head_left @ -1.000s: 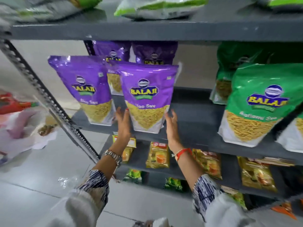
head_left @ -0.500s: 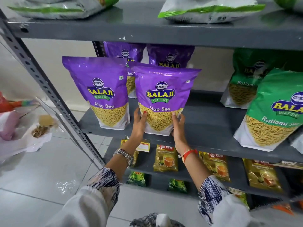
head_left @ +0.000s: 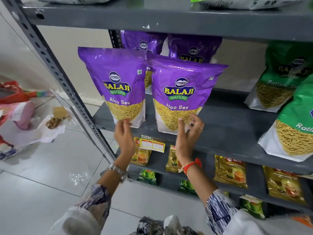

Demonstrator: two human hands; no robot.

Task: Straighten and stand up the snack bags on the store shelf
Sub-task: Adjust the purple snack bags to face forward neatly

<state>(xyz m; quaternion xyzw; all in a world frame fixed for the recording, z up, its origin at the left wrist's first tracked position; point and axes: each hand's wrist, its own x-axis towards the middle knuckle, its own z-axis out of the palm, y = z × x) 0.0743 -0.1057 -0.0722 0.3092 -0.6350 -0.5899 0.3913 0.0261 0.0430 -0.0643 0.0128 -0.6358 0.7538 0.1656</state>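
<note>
Two purple Aloo Sev bags stand upright at the front of the grey shelf [head_left: 228, 131]: the left purple bag [head_left: 116, 85] and the right purple bag [head_left: 181, 92]. Two more purple bags [head_left: 194, 48] stand behind them. My left hand [head_left: 124, 134] is below the left bag, its fingertips at the bag's bottom edge and gripping nothing. My right hand [head_left: 188, 131] hovers in front of the right bag's lower right corner with its fingers loosely curled and apart. Green Ratlami Sev bags [head_left: 279, 78] lean at the right end of the shelf.
A perforated grey upright post [head_left: 55, 68] runs down the left side. The upper shelf [head_left: 169, 16] hangs close above the bag tops. A price tag [head_left: 152, 145] sits on the shelf edge, with gold tea packets [head_left: 228, 170] below. Bags and paper litter the floor [head_left: 20, 112] at the left.
Both hands have come off the sides of the right purple bag. My left hand has shifted left to the other bag's bottom edge, and my right hand has drawn back. The view has moved closer.
</note>
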